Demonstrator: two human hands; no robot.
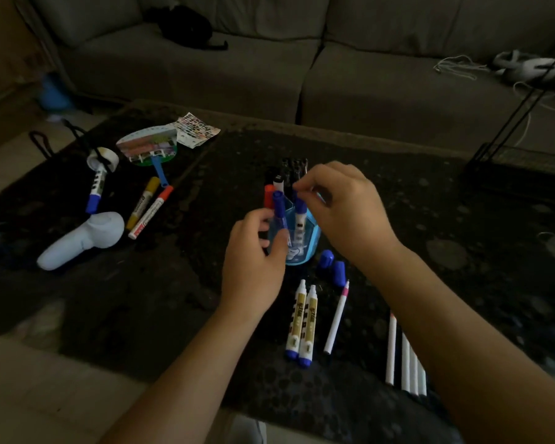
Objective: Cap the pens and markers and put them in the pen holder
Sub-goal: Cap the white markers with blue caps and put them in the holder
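A blue translucent pen holder (305, 248) stands mid-table with several capped markers upright in it. My left hand (253, 261) grips a blue-capped marker (278, 206) at the holder's left rim. My right hand (343, 206) pinches the top of another blue-capped marker (300, 208) standing inside the holder. Two loose blue caps (332, 264) lie just right of the holder. Two uncapped white-and-gold markers (302, 325) and a thin white pen (336, 318) lie in front of it. Several thin white pens (407, 357) lie under my right forearm.
On the left of the dark table (141, 299) lie a yellow marker (143, 201), a red-capped marker (151, 211), a blue-capped marker (95, 190), a white handheld device (84, 240), a paddle fan (149, 149) and tape (108, 157). A grey sofa (269, 59) stands behind.
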